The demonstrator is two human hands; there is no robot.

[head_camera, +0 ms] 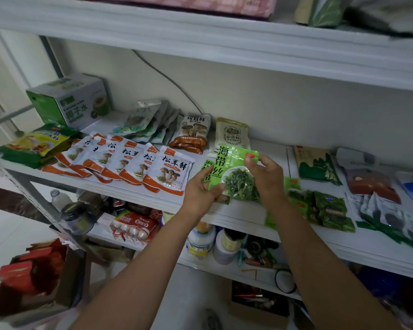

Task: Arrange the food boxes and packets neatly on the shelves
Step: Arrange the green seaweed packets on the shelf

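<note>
A light green seaweed packet (227,171) is held over the front of the middle shelf (153,198). My left hand (202,189) grips its lower left edge from underneath. My right hand (266,177) pinches its upper right corner, thumb on top. A second green packet (206,166) peeks out behind it. To the left, several white-and-orange mushroom packets (129,163) lie fanned in an overlapping row. Behind them lie pale green pouches (146,121), a brown mushroom packet (193,133) and a beige packet (231,136).
A green-and-white coconut water box (76,100) and yellow-green bags (38,144) sit at the shelf's left end. Dark green packets (324,209), a green-patterned pouch (317,166) and other packs (372,184) lie right. Bottles, jars (200,239) fill the lower shelf; a carton with red boxes (34,277) stands on the floor.
</note>
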